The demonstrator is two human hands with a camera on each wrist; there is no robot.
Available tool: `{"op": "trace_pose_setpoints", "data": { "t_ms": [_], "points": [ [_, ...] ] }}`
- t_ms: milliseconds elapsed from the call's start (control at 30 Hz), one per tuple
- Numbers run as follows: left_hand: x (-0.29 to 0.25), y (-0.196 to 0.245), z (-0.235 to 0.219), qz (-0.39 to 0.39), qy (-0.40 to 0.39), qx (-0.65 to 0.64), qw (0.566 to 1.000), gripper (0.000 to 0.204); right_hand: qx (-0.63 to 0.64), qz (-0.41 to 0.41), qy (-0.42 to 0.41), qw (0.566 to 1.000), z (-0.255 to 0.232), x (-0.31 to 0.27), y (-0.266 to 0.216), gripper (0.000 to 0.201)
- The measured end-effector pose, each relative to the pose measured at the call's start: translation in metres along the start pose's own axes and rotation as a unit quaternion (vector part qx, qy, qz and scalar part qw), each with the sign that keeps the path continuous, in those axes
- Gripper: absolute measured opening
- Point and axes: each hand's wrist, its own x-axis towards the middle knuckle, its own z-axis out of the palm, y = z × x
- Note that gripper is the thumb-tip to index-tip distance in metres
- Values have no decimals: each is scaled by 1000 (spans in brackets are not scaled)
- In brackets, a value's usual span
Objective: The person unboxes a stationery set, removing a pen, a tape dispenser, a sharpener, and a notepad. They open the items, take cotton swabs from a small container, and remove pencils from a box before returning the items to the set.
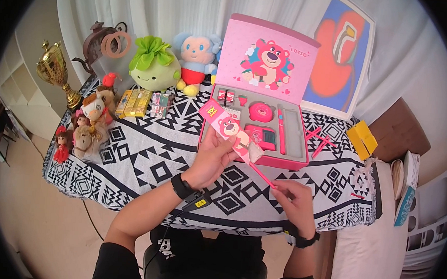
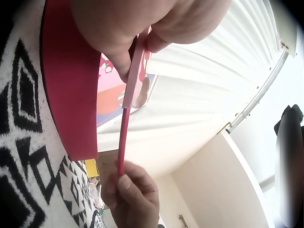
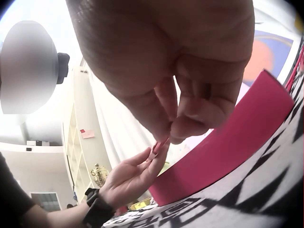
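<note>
My left hand (image 1: pixel 208 158) grips a slim pink pencil box (image 1: pixel 228 125) printed with a bear, tilted over the front of the gift box. From the lower end of the pencil box, beside a pale flap, sticks a pink pencil (image 1: pixel 262 176). The far tip of this pencil is pinched between thumb and fingers of my right hand (image 1: pixel 297 204). In the left wrist view, the pencil (image 2: pixel 123 142) runs straight from the box end to the right hand (image 2: pixel 130 197). Its other end is hidden inside the pencil box.
Behind my hands stands an open pink gift box (image 1: pixel 278 162) with stationery in a grey insert. Several pink sticks (image 1: pixel 319 141) and a yellow box (image 1: pixel 361 139) lie to its right. Plush toys (image 1: pixel 154 66), small dolls (image 1: pixel 88 136) and a gold trophy (image 1: pixel 54 68) occupy the left side.
</note>
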Motion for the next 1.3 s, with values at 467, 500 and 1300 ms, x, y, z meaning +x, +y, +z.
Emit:
{"op": "trace_pose_setpoints", "data": {
  "t_ms": [467, 500, 1300],
  "points": [
    [-5, -2, 0, -42, -64, 19, 997, 36, 4, -112, 39, 993, 36, 28, -21, 19],
    [-5, -2, 0, -42, -63, 18, 997, 36, 4, -112, 38, 993, 29, 28, -15, 19],
    [-7, -10, -4, -75, -59, 26, 995, 42, -318, 221, 117, 915, -121, 70, 167, 29]
  ]
}}
